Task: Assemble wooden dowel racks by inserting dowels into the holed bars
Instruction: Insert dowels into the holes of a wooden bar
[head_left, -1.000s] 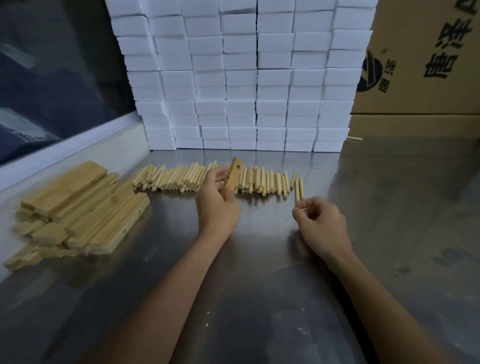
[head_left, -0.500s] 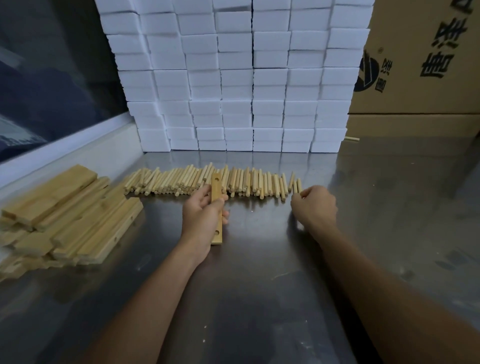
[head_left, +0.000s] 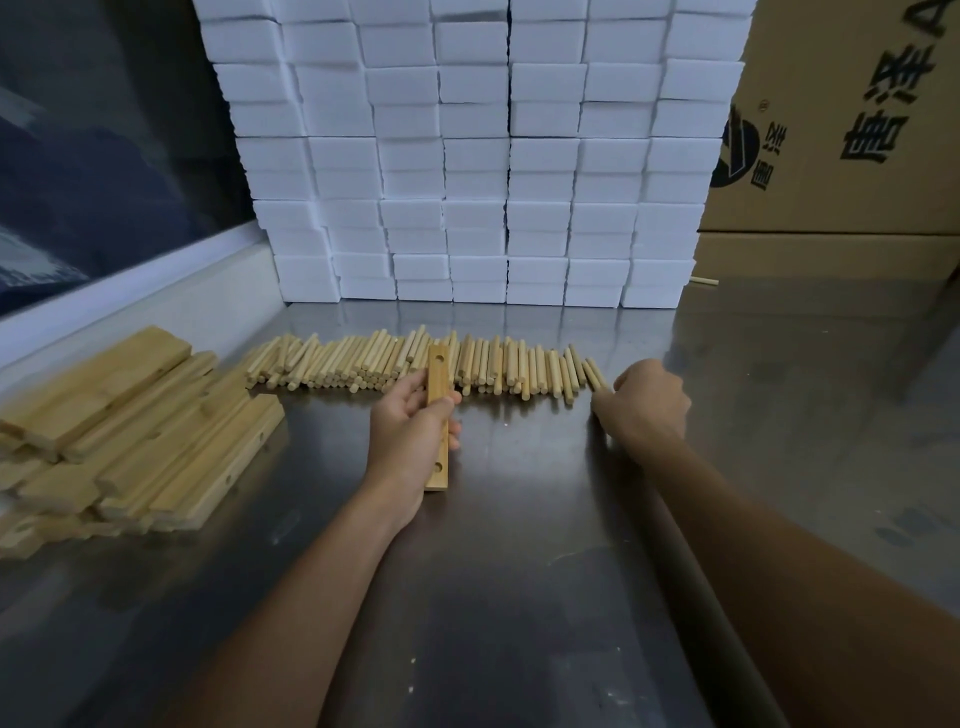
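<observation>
Wooden holed bar (head_left: 437, 415) lies lengthwise in the left hand (head_left: 410, 441), fingers curled round it, above the steel table (head_left: 519, 597). Right hand (head_left: 649, 402) curls at the dowel row's (head_left: 415, 364) right end; whether it holds one, I cannot tell. More bars (head_left: 130, 431) are stacked left; white foam blocks (head_left: 467, 156) and a cardboard box (head_left: 857, 119) stand behind.

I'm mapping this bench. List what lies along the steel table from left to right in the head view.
Stack of wooden bars → left hand gripping a holed bar → right hand at the right end of the dowel row → cardboard box.
</observation>
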